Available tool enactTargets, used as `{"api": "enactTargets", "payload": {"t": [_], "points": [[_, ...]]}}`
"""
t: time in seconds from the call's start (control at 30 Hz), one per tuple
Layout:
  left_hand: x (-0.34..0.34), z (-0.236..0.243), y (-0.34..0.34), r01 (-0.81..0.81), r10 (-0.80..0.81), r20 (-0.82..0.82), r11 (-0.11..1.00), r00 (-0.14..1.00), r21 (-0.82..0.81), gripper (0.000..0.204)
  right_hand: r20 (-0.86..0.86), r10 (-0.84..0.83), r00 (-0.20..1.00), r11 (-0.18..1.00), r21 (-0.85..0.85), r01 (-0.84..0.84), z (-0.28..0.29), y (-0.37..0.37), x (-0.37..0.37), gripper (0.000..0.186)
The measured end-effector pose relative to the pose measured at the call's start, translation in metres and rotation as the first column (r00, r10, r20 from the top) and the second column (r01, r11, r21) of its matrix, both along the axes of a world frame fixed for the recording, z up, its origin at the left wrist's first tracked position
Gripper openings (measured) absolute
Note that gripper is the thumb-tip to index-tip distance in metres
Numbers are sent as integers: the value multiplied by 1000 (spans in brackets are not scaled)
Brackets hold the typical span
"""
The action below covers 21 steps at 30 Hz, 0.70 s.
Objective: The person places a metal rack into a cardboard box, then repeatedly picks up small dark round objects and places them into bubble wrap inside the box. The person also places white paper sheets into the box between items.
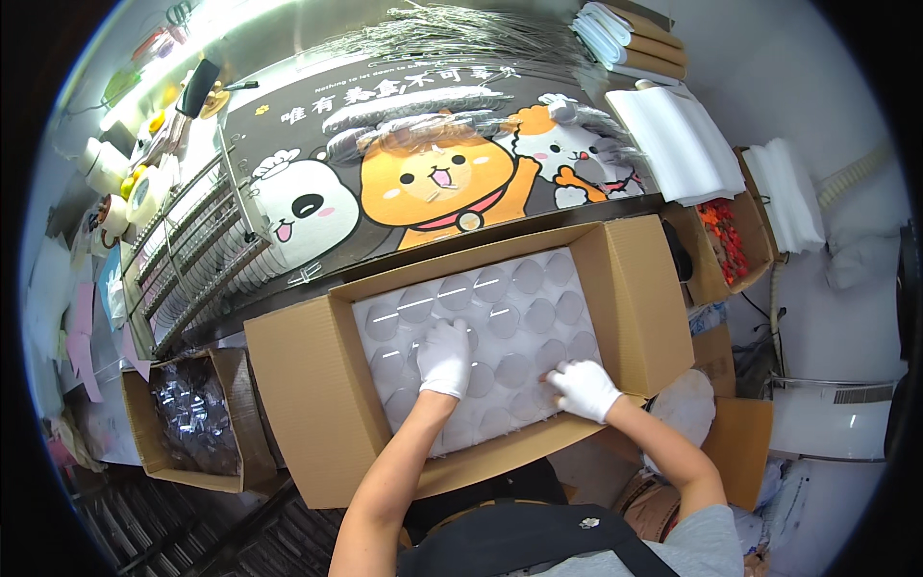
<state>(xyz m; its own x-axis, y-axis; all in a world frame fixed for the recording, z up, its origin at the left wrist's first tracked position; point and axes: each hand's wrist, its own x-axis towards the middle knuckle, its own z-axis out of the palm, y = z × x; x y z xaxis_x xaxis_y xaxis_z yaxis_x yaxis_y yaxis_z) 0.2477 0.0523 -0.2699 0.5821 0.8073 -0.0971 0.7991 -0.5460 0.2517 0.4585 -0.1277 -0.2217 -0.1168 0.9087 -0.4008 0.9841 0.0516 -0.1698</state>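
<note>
An open cardboard box [481, 260] stands in front of me. Inside it, clear round discs [527, 277] lie in rows on a white sheet [452, 438]. My left hand [444, 360], in a white glove, is over the middle-left of the rows. Its fingers are bent together over the discs, and whatever they pinch is hidden. Over the near right part of the rows is my right hand [583, 389], also gloved, with bare fingertips. Its fingers are apart and reach down to the discs there.
Behind the box is a dark cartoon-printed table mat [332, 250] with stacks of clear discs [413, 115]. A metal rack [207, 250] of discs stands left. A carton of dark shiny pieces [197, 413] is at lower left. White foam sheets [678, 144] and a box of red pieces [723, 240] are at right.
</note>
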Motion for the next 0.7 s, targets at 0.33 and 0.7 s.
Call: {"api": "enactTargets", "payload": {"t": [0.33, 0.7], "points": [[-10, 10, 16, 21, -25, -138, 999, 990, -33, 21, -152, -266, 952, 950, -209, 232, 6, 21, 22, 14], [-7, 21, -17, 122, -113, 133, 991, 985, -60, 34, -306, -170, 937, 714, 617, 331, 72, 117, 193, 19]]}}
